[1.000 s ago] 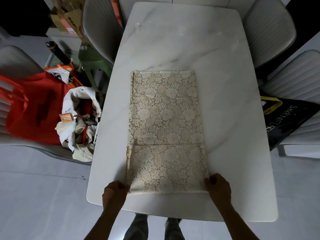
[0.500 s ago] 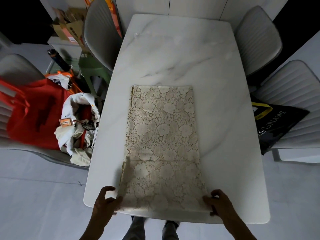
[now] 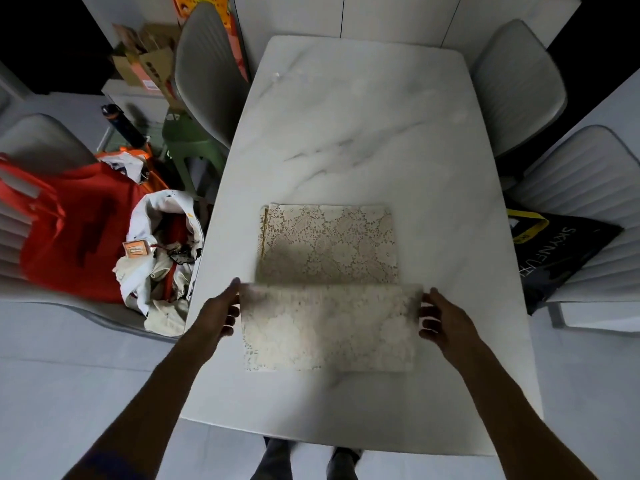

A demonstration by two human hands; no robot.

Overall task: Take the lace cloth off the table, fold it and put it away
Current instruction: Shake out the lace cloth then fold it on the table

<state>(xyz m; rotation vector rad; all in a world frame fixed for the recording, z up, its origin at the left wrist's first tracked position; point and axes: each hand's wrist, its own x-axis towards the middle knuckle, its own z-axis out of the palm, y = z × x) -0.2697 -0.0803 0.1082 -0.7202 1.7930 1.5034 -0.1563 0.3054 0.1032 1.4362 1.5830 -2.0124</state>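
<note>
The cream lace cloth (image 3: pixel 329 268) lies folded in a long strip on the white marble table (image 3: pixel 353 126). Its near part is lifted and carried over toward the far part, casting a shadow on the layer below. My left hand (image 3: pixel 221 311) pinches the left corner of the raised edge. My right hand (image 3: pixel 441 315) pinches the right corner. The raised flap hangs between both hands, slightly blurred.
Grey chairs stand around the table: one at far left (image 3: pixel 204 74), two at right (image 3: pixel 516 84). A chair at left carries a red bag (image 3: pixel 72 230) and a white bag of clothes (image 3: pixel 162 254). A black bag (image 3: pixel 561 251) lies on the right chair. Cardboard boxes (image 3: pixel 149 67) stand far left.
Both hands have lifted the near edge of the cloth off the table's front and carried it forward, so the near part now folds over the far part.
</note>
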